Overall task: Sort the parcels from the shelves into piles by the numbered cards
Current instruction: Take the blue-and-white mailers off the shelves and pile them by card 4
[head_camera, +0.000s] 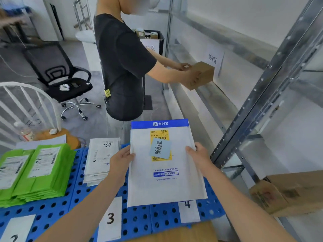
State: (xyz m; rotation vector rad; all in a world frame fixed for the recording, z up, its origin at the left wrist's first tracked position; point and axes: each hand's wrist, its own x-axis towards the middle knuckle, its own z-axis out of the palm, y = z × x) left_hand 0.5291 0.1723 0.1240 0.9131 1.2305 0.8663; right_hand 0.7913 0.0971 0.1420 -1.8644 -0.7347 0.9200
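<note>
I hold a large white padded envelope [166, 182] with a blue top band, a yellow label and a pale blue note. My left hand [120, 158] grips its left edge and my right hand [196, 154] its right edge. It hovers over the blue perforated board [139, 219], its lower edge above the card marked 4 [189, 213]. The card marked 3 [110, 219] lies left of it, and card 2 [16, 231] at the lower left. A pile of white mailers [101, 159] lies behind card 3. Green mailers [33, 172] are stacked at the left.
Another person in a black shirt [122, 67] stands ahead, holding a brown box [201, 75] at the metal shelving [253, 119]. Cardboard boxes [288, 193] sit on a low shelf at right. An office chair [68, 84] and a white chair back [26, 105] stand at left.
</note>
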